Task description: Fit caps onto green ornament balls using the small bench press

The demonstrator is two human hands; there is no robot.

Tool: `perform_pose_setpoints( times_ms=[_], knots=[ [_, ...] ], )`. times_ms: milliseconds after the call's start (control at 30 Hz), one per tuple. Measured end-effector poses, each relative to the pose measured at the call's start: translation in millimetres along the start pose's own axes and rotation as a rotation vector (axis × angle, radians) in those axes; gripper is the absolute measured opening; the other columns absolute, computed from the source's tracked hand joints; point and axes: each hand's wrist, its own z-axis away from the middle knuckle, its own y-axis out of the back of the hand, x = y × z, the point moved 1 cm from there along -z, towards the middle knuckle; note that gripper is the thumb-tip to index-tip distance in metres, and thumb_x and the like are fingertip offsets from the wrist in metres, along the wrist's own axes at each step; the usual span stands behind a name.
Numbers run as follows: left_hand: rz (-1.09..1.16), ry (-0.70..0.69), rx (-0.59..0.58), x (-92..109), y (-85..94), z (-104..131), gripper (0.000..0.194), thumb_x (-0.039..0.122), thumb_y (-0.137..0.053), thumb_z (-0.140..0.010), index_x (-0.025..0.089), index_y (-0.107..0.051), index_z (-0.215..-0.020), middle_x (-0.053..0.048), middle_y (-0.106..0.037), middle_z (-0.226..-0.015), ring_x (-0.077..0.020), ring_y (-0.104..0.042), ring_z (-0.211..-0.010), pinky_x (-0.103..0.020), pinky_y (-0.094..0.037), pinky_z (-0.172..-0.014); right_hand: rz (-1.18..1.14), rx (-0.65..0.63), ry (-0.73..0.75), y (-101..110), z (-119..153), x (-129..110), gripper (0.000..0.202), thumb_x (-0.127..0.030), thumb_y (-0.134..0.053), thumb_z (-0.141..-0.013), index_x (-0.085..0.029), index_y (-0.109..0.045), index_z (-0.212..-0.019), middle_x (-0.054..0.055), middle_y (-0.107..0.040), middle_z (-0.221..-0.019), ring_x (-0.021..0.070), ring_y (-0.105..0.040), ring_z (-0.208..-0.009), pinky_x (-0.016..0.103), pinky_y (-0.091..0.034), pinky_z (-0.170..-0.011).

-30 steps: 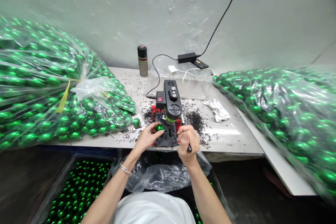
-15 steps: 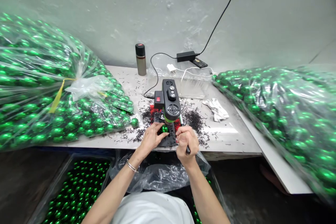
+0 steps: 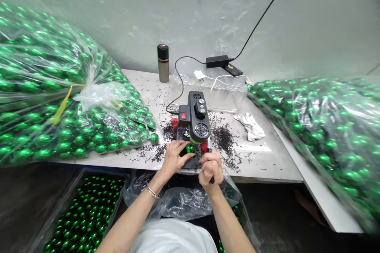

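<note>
Between the thumb and fingers of my left hand (image 3: 176, 155) is a shiny green ball (image 3: 190, 148). It sits under the round head of a small black press-like machine (image 3: 199, 116), which has a red switch (image 3: 183, 116) on its left side. My right hand (image 3: 211, 168) is wrapped around the machine's black lever handle (image 3: 211, 180), only whose ends show. Small black pieces (image 3: 223, 138) lie scattered on the table around the machine's base. Another green ball (image 3: 154, 138) rests at the mouth of the left bag.
Large clear bags of green balls lie left (image 3: 97, 138) and right (image 3: 308, 126). Behind stand a bottle (image 3: 163, 65), a power adapter (image 3: 218, 61) and a clear plastic tray (image 3: 228, 101). White gloves (image 3: 250, 126) lie right. Below the table is a bin of green balls (image 3: 86, 209).
The view has shifted slightly, so the machine and table appear a little further right. Both hands keep their holds, on the ball and on the lever handle.
</note>
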Motion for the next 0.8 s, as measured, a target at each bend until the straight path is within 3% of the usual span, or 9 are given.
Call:
perform_pose_setpoints(
  times_ms=[233,467,567,667,800],
  knots=[
    [0.008,0.01,0.007,0,-2.2,2,0.032,0.039,-0.073,-0.086,0.021,-0.072,-0.113,-0.01,-0.072,-0.109,-0.0268,-0.062,-0.103,-0.043,-0.047,-0.093,-0.027,0.073,-0.001,-7,19,13,0.031,-0.024,-0.032,-0.099,-0.023,-0.043,-0.07,-0.001,-0.054,-0.072,0.0123,-0.056,-0.058,0.037,-0.053,-0.07],
    [0.024,0.014,0.012,-1,-2.7,1,0.031,0.039,-0.072,-0.086,0.021,-0.072,-0.111,-0.01,-0.072,-0.108,-0.0264,-0.063,-0.101,-0.043,-0.048,-0.091,0.014,-0.069,0.086,-3,14,15,0.03,-0.024,-0.033,-0.099,-0.023,-0.046,-0.072,-0.001,-0.054,-0.072,0.0131,-0.059,-0.065,0.035,-0.053,-0.073],
    [0.031,0.024,0.01,-1,-3.6,-3,0.031,0.036,-0.074,-0.084,0.021,-0.072,-0.112,-0.01,-0.072,-0.109,-0.0268,-0.063,-0.102,-0.044,-0.048,-0.092,0.006,-0.043,0.071,1,-1,6,0.031,-0.021,-0.034,-0.099,-0.022,-0.045,-0.07,-0.001,-0.054,-0.07,0.0127,-0.055,-0.062,0.033,-0.05,-0.068],
    [0.049,0.035,0.034,2,-0.8,-2,0.031,0.034,-0.077,-0.083,0.021,-0.072,-0.111,-0.01,-0.073,-0.109,-0.0271,-0.065,-0.103,-0.046,-0.048,-0.095,-0.022,0.038,-0.069,6,-29,-11,0.032,-0.017,-0.038,-0.097,-0.021,-0.045,-0.067,-0.001,-0.052,-0.066,0.0115,-0.051,-0.06,0.028,-0.043,-0.059],
    [0.088,-0.029,0.084,8,11.9,25,0.034,0.033,-0.072,-0.087,0.02,-0.067,-0.118,-0.011,-0.071,-0.111,-0.0272,-0.066,-0.106,-0.046,-0.051,-0.096,-0.054,-0.019,-0.231,12,-64,-32,0.031,-0.016,-0.042,-0.097,-0.021,-0.047,-0.067,-0.002,-0.051,-0.065,0.0107,-0.051,-0.059,0.026,-0.039,-0.057]
  ],
)
